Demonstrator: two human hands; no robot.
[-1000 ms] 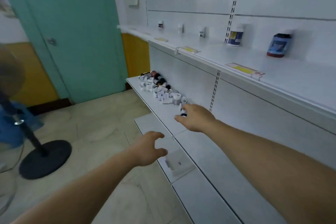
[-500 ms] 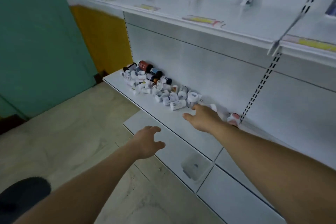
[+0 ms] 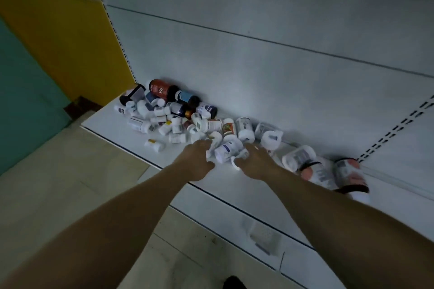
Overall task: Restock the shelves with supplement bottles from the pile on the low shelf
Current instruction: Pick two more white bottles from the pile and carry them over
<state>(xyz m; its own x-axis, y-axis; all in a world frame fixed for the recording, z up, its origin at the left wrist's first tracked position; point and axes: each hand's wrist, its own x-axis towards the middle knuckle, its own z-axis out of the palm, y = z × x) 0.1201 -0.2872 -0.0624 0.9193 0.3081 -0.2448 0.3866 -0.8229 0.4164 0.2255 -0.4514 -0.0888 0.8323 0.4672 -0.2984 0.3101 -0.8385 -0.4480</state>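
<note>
A pile of supplement bottles (image 3: 178, 119), mostly small and white with a few dark ones, lies along the back of the low white shelf (image 3: 131, 134). Both my hands are at its near right edge. The fingers of my left hand (image 3: 197, 157) curl down onto a small white bottle (image 3: 209, 151). My right hand (image 3: 256, 162) has thumb and fingers closed around another white bottle (image 3: 241, 155). A white bottle with a blue label (image 3: 227, 149) lies between the hands. The frame is blurred, and my fingertips are partly hidden.
Larger bottles with pink and black labels (image 3: 347, 171) lie on the shelf right of my right arm. A lower base shelf (image 3: 234, 213) juts out below. A yellow and teal wall (image 3: 58, 54) stands on the left, with tiled floor (image 3: 70, 171) beneath.
The view has dropped and closed in on the pile. Both hands, open above the shelf before, have moved forward into the bottles and their fingers have curled onto them.
</note>
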